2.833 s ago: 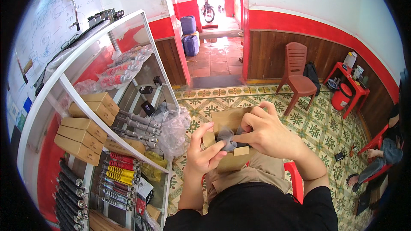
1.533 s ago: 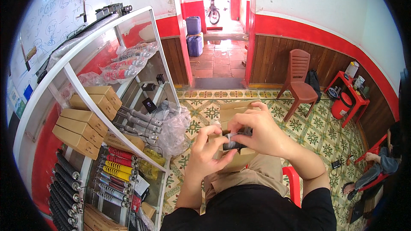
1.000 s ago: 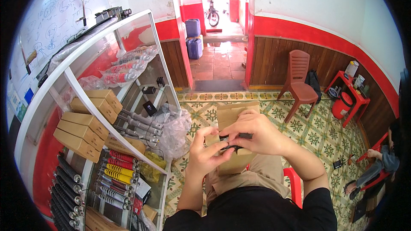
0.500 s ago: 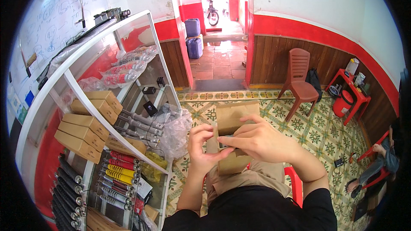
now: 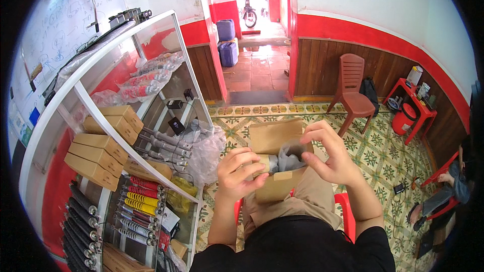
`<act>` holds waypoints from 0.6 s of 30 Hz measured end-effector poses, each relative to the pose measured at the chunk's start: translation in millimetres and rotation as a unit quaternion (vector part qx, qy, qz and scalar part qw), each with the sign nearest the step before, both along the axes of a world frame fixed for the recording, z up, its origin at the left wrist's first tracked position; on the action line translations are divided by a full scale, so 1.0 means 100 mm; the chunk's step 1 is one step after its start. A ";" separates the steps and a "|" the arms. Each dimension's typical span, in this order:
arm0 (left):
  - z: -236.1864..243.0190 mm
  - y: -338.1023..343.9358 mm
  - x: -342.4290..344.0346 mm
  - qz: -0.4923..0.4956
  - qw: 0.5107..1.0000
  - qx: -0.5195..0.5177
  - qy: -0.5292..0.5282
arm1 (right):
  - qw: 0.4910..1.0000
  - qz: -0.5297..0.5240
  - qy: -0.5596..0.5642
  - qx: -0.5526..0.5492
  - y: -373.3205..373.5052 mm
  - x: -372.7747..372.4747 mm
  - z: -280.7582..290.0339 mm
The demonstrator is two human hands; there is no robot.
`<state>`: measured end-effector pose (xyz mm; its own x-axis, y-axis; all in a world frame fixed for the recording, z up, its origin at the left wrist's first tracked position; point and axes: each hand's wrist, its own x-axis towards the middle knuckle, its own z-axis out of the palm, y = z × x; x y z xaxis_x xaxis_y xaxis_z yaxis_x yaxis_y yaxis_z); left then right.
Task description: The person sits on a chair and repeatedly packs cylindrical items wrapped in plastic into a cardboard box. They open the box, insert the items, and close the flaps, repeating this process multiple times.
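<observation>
On my lap lies an open brown cardboard box (image 5: 276, 187), its lid flap (image 5: 275, 135) raised on the far side. Inside it, a grey item in clear plastic wrap (image 5: 290, 158) shows at the right, with a short tan cylindrical piece (image 5: 265, 163) to its left. My left hand (image 5: 239, 173) is closed round the left end of the box, fingers curled over the edge beside the tan piece. At the box's right end my right hand (image 5: 327, 155) is open, thumb and fingers apart. Its thumb is close to the plastic wrap; contact is unclear.
To the left stands a glass display shelf (image 5: 80, 86) with brown boxes (image 5: 96, 158) and several shock absorbers (image 5: 143, 201). A brown plastic chair (image 5: 353, 90), a red side table (image 5: 418, 102) and a seated person (image 5: 443, 191) are to the right.
My right hand has moved right, off the middle of the box, and its fingers have spread. The wrapped item and tan piece now show inside. My left hand has shifted slightly.
</observation>
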<state>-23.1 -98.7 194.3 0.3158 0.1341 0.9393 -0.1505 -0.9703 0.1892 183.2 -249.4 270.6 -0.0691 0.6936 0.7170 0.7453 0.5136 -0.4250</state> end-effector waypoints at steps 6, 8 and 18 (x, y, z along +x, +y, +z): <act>0.04 -0.06 -0.02 0.040 0.999 0.018 0.004 | 0.997 -0.028 0.070 -0.016 -0.04 0.09 -0.21; 0.05 -0.08 -0.02 0.034 0.999 0.007 0.026 | 0.999 -0.030 0.024 -0.032 -0.03 0.10 -0.21; 0.41 -0.14 -0.04 0.070 0.976 0.125 0.163 | 0.998 -0.021 0.003 -0.056 -0.07 0.16 -0.24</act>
<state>-26.7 -113.1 235.3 0.5983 -0.0231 0.8009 0.0160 -0.9990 -0.0408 199.1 -256.4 246.2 -0.0341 0.7711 0.6358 0.7621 0.4316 -0.4826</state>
